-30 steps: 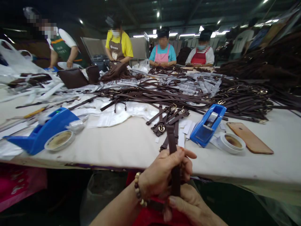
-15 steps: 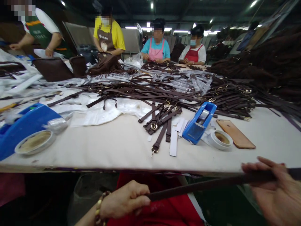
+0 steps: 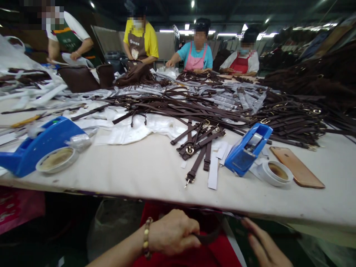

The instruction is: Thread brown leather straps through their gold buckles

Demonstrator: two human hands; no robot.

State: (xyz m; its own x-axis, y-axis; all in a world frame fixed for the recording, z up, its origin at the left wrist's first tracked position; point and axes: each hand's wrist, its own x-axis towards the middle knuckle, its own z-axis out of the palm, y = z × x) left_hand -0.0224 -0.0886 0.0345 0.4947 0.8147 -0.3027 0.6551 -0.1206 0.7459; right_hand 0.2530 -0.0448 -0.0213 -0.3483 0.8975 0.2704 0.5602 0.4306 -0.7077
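1. A dark brown strap (image 3: 210, 236) is held below the near table edge, in front of red cloth (image 3: 219, 254); its near part is clasped in the curled fingers of the left hand (image 3: 175, 231).
2. The fingers of the right hand (image 3: 265, 246) are stretched out near the strap's curve; whether the strap is gripped there cannot be told, as the palm is hidden.
3. For clean handling, the strap should probably be pinched firmly on the left and kept flat, with its slack steadied on the right so that no twist is formed.
4. Any pull is best made sideways, since the table edge (image 3: 111, 195) lies just above both hands and could be knocked or rubbed against.
5. Open room is offered on the bare tabletop (image 3: 133, 167), between the left blue tape dispenser (image 3: 50, 142) and the small heap of buckled straps (image 3: 190, 149).
6. Less room is left at right, where the right blue tape dispenser (image 3: 237, 161), a white round container (image 3: 274, 174) and a smartphone (image 3: 299, 168) are set close together.
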